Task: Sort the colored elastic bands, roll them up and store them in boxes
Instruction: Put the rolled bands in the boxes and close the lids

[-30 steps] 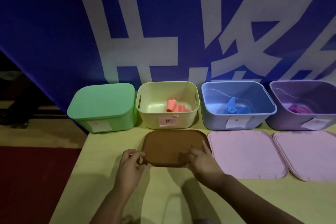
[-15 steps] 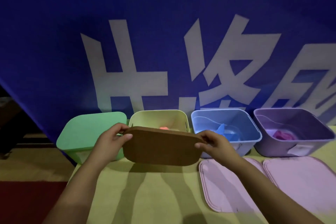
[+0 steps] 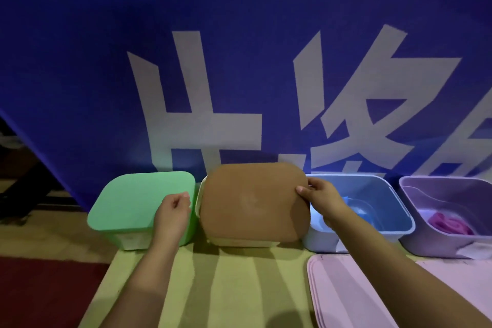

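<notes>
1. Resting on the cream box (image 3: pixel 239 242) now, the brown lid (image 3: pixel 254 202) has come down from mid-air, where both hands held it half a second ago.
2. The right hand (image 3: pixel 320 198) pinches the lid's far right corner, thumb on top; the left hand (image 3: pixel 172 214) has let go and hovers with loosely curled fingers, holding nothing, just left of the lid over the green box (image 3: pixel 141 208).
3. Right of the grip, the blue box (image 3: pixel 383 210) stands uncovered, touching the cream box; beyond it the purple box (image 3: pixel 439 221) holds a pink band (image 3: pixel 450 225).
4. Nearer than the grip, bare yellow-green table (image 3: pixel 226 287) lies between the forearms, and a pink lid (image 3: pixel 351 293) lies flat to the right.
5. A blue banner (image 3: pixel 239 61) with white characters rises behind the boxes; red floor (image 3: pixel 48 290) shows left of the table.
</notes>
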